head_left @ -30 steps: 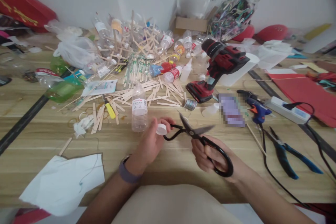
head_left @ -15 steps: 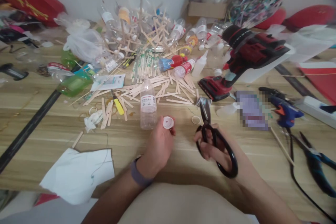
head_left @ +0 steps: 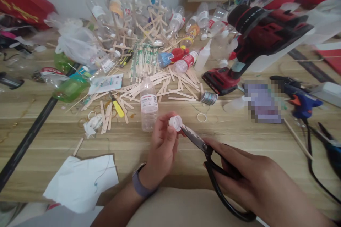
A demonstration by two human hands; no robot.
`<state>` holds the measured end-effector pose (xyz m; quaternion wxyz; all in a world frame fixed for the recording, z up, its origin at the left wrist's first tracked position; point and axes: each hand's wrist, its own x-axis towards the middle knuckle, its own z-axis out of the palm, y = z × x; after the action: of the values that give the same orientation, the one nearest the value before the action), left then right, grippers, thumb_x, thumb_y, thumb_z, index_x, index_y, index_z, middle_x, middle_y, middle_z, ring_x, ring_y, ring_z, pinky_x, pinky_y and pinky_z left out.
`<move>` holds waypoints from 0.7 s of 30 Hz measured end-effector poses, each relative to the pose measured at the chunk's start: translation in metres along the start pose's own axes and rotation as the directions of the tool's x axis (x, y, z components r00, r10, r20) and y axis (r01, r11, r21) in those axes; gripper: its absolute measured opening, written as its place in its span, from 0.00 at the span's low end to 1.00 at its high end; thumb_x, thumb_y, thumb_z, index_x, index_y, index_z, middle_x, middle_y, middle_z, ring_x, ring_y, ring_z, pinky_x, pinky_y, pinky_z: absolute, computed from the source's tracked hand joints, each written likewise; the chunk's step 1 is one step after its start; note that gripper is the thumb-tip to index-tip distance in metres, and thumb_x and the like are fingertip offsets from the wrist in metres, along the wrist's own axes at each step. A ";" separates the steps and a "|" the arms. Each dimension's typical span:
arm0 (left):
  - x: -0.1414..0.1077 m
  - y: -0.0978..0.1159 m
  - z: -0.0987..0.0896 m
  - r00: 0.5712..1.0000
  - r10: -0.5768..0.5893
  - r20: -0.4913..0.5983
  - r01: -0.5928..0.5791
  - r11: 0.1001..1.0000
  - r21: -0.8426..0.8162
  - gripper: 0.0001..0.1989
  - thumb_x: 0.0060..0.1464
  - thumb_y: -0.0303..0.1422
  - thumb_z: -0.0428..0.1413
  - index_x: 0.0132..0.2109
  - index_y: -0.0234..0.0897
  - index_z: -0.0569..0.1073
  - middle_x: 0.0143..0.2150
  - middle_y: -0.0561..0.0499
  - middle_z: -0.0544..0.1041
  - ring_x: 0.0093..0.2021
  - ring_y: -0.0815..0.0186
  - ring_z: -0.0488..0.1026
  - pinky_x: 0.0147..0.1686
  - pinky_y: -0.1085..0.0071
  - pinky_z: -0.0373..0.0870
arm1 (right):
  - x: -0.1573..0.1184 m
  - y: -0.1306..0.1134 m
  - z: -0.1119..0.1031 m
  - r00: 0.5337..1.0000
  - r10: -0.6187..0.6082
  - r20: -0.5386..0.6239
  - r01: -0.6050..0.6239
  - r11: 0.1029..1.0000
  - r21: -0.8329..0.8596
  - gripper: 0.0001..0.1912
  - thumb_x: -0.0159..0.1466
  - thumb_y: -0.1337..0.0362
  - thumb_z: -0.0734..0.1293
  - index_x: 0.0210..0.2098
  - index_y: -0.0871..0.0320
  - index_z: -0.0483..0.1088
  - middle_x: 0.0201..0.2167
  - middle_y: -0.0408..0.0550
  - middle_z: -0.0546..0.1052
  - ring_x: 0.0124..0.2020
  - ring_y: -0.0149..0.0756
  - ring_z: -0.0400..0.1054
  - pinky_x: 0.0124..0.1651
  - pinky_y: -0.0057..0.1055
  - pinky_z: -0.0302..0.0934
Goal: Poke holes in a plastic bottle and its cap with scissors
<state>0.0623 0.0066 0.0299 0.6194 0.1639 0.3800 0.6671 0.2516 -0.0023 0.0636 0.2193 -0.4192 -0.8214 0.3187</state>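
A white bottle cap [head_left: 175, 123] is pinched in my left hand [head_left: 165, 145], its hollow side facing me with a small dark spot inside. My right hand [head_left: 247, 173] is closed around the black-handled scissors [head_left: 195, 138]. Their blades are together, and the tip reaches the cap's right rim; whether it presses into the plastic I cannot tell. Just behind my left hand stands a clear plastic bottle [head_left: 149, 104] with a white label and no cap visible. A thread spool [head_left: 209, 98] and a small white ring [head_left: 201, 117] lie beyond the scissors.
Wooden sticks [head_left: 183, 81] and more bottles [head_left: 186, 60] crowd the back. A red and black cordless drill [head_left: 255, 42] stands at right, near a blue glue gun [head_left: 301, 103]. At left are a yellow-handled screwdriver [head_left: 118, 109], a black strip [head_left: 29, 140] and white paper [head_left: 80, 181].
My right hand has swung the scissors from pointing upward to pointing left, bringing their tip to the cap. My left hand has tilted the cap. The view has shifted slightly.
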 end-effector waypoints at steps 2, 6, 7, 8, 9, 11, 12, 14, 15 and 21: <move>-0.001 -0.001 -0.002 1.000 0.007 -0.017 -0.007 1.000 0.029 0.16 0.47 0.35 0.69 0.43 0.42 0.77 0.37 0.52 0.77 0.35 0.68 0.74 0.36 0.76 0.72 | 0.000 0.001 -0.002 1.000 -0.016 -0.009 0.015 0.997 -0.069 0.28 0.65 0.58 0.67 0.64 0.42 0.62 0.28 0.43 0.79 0.19 0.39 0.72 0.16 0.29 0.59; -0.003 -0.004 -0.008 0.998 0.058 0.039 -0.062 0.993 0.101 0.16 0.50 0.37 0.67 0.46 0.44 0.77 0.42 0.51 0.78 0.38 0.67 0.75 0.40 0.74 0.73 | 0.000 0.003 -0.003 0.998 -0.056 -0.027 0.050 0.977 -0.205 0.25 0.67 0.56 0.65 0.63 0.47 0.62 0.31 0.46 0.80 0.20 0.42 0.74 0.16 0.32 0.59; -0.003 -0.005 -0.009 0.996 0.073 0.057 -0.079 0.990 0.117 0.16 0.50 0.37 0.67 0.46 0.44 0.77 0.44 0.50 0.77 0.39 0.66 0.75 0.42 0.73 0.73 | 0.000 0.004 -0.003 0.998 -0.063 -0.020 0.057 0.972 -0.227 0.25 0.67 0.56 0.64 0.63 0.48 0.62 0.32 0.47 0.80 0.20 0.42 0.74 0.16 0.32 0.59; -0.003 -0.006 -0.010 0.994 0.090 0.068 -0.098 0.987 0.130 0.16 0.50 0.38 0.67 0.46 0.44 0.77 0.45 0.50 0.77 0.41 0.66 0.75 0.44 0.72 0.73 | 0.000 0.003 -0.004 0.998 -0.065 -0.011 0.060 0.968 -0.244 0.25 0.67 0.56 0.65 0.62 0.49 0.62 0.32 0.47 0.80 0.20 0.41 0.73 0.16 0.31 0.59; -0.003 -0.007 -0.011 0.991 0.110 0.080 -0.121 0.983 0.140 0.15 0.50 0.37 0.67 0.46 0.44 0.77 0.46 0.50 0.77 0.42 0.65 0.75 0.45 0.71 0.73 | 0.000 0.003 -0.004 0.999 -0.054 0.006 0.054 0.965 -0.256 0.25 0.67 0.56 0.65 0.62 0.50 0.63 0.33 0.48 0.80 0.20 0.41 0.74 0.17 0.31 0.60; -0.002 -0.008 -0.013 0.979 0.159 0.126 -0.178 0.972 0.157 0.14 0.53 0.37 0.65 0.47 0.45 0.77 0.48 0.50 0.76 0.43 0.66 0.75 0.46 0.71 0.73 | 0.001 0.001 -0.005 0.999 -0.004 0.041 0.015 0.959 -0.283 0.24 0.66 0.60 0.65 0.61 0.51 0.64 0.33 0.47 0.80 0.22 0.39 0.74 0.20 0.29 0.61; -0.001 -0.009 -0.014 0.970 0.185 0.160 -0.211 0.963 0.168 0.13 0.55 0.36 0.64 0.48 0.46 0.76 0.48 0.51 0.75 0.43 0.67 0.75 0.47 0.71 0.73 | 0.001 -0.001 -0.006 0.998 0.023 0.054 -0.006 0.954 -0.298 0.24 0.66 0.62 0.65 0.61 0.51 0.64 0.33 0.46 0.80 0.23 0.38 0.74 0.21 0.28 0.62; 0.000 -0.011 -0.015 0.947 0.225 0.231 -0.271 0.943 0.192 0.11 0.59 0.35 0.61 0.49 0.48 0.75 0.49 0.52 0.73 0.44 0.69 0.76 0.46 0.72 0.74 | 0.001 -0.004 -0.007 0.995 0.057 0.081 -0.027 0.944 -0.329 0.24 0.65 0.65 0.64 0.61 0.53 0.64 0.33 0.45 0.80 0.24 0.37 0.75 0.23 0.26 0.63; 0.000 -0.011 -0.015 0.939 0.234 0.254 -0.289 0.935 0.205 0.10 0.60 0.35 0.59 0.49 0.48 0.75 0.49 0.52 0.73 0.44 0.69 0.76 0.46 0.71 0.74 | 0.001 -0.005 -0.008 0.994 0.056 0.090 -0.022 0.941 -0.338 0.24 0.65 0.66 0.64 0.61 0.54 0.64 0.33 0.45 0.80 0.24 0.36 0.75 0.23 0.25 0.63; 0.000 -0.010 -0.013 0.921 0.256 0.295 -0.332 0.911 0.246 0.10 0.61 0.33 0.58 0.49 0.49 0.75 0.51 0.52 0.69 0.45 0.69 0.76 0.47 0.71 0.75 | 0.003 -0.007 -0.010 0.995 0.000 0.099 0.037 0.926 -0.375 0.21 0.67 0.66 0.63 0.59 0.57 0.64 0.30 0.43 0.80 0.23 0.34 0.74 0.22 0.23 0.63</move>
<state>0.0599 0.0019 0.0143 0.5238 0.3938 0.3616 0.6632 0.2525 0.0008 0.0755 0.0976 -0.4299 -0.8808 0.1730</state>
